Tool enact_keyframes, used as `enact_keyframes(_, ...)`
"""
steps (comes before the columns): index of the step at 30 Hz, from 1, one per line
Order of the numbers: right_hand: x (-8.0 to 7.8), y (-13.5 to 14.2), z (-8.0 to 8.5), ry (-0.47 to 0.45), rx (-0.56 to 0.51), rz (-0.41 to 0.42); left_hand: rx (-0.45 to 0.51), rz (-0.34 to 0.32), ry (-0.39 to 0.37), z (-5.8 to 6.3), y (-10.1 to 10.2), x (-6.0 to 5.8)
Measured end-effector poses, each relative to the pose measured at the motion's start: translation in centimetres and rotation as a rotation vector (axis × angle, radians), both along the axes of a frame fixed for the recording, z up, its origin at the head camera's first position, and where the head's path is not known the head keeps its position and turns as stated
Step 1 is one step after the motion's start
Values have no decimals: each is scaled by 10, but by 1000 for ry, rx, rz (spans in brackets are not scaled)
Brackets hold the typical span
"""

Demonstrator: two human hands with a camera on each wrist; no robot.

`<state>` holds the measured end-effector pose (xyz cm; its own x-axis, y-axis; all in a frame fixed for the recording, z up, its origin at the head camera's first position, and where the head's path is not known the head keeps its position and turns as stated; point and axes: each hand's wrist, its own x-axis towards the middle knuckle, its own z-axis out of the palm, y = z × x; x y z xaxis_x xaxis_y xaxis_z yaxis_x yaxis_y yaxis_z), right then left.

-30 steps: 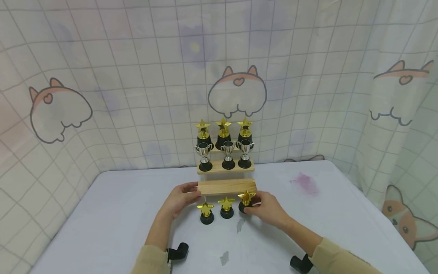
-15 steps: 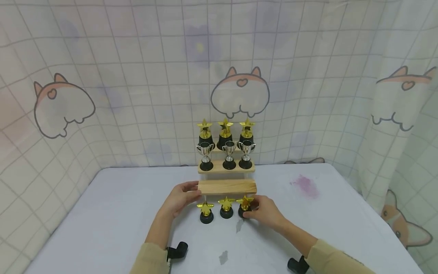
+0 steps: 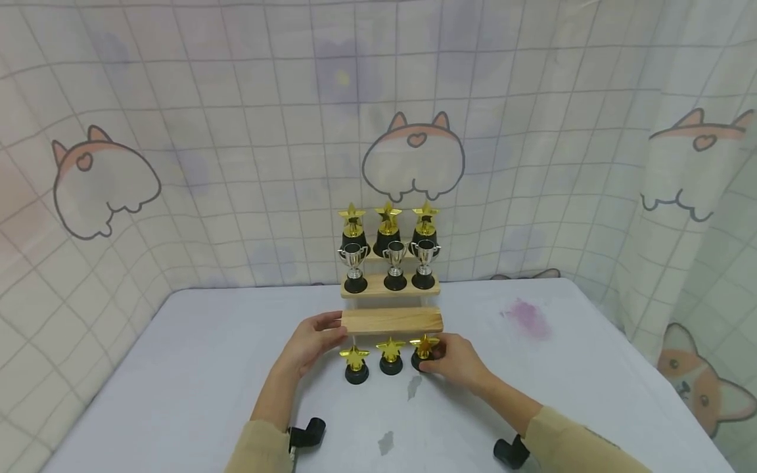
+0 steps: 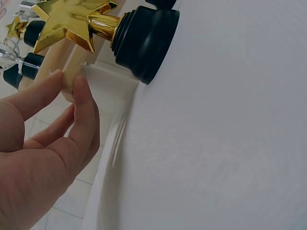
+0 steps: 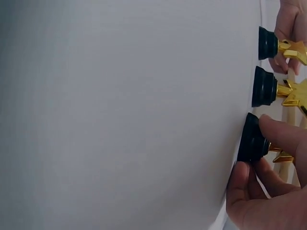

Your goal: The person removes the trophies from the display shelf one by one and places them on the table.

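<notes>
Three small star trophies, gold on black bases, stand in a row on the table before a tiered wooden rack. The right star trophy (image 3: pixel 423 345) is in my right hand (image 3: pixel 463 362), whose thumb and fingers pinch its black base (image 5: pixel 251 141) close to the tabletop. Beside it are the middle star trophy (image 3: pixel 390 351) and the left star trophy (image 3: pixel 355 361). My left hand (image 3: pixel 310 343) pinches the left end of the rack's lowest board (image 3: pixel 391 320) between thumb and fingers, as the left wrist view shows. Nothing stands on that board.
On the rack's middle tier (image 3: pixel 387 292) stand three silver cups (image 3: pixel 395 259) with black bases. Three larger gold star trophies (image 3: pixel 388 223) fill the top tier behind them. The white table (image 3: pixel 225 368) ends at a checked curtain (image 3: pixel 236 164) patterned with corgis.
My right hand has brought the right star trophy slightly down and toward me, nearly in line with the others. My left hand has stayed at the board's end.
</notes>
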<state>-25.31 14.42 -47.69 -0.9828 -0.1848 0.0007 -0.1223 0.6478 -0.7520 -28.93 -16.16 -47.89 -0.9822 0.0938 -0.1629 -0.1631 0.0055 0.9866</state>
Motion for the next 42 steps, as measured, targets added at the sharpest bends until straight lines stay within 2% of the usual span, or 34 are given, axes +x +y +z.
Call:
enact_keyframes(7, 2, 10, 2, -12, -49, -6, 24, 8, 5, 1, 0, 3)
enact_keyframes(11, 0, 23, 11, -21, -123, -14, 19, 6, 1, 2, 0, 1)
enact_keyframes(15, -6, 34, 22, 32, -180, -33, 18, 2, -8, 0, 2, -1)
enact_keyframes(18, -13, 36, 30, 85, -198, -80, 22, -2, -8, -1, 3, -3)
enact_keyframes(23, -26, 31, 42, 101, -307, -142, 27, -5, 2, 0, 3, -3)
enact_keyframes(28, -35, 20, 54, 94, -414, -143, 41, 3, -5, 0, 1, -3)
enact_keyframes(35, -53, 1, 67, 157, -446, -150, 32, 13, -2, 0, -4, -3)
enact_keyframes(42, -65, -7, 68, 205, -449, -243, 42, -11, 2, -1, -3, -3)
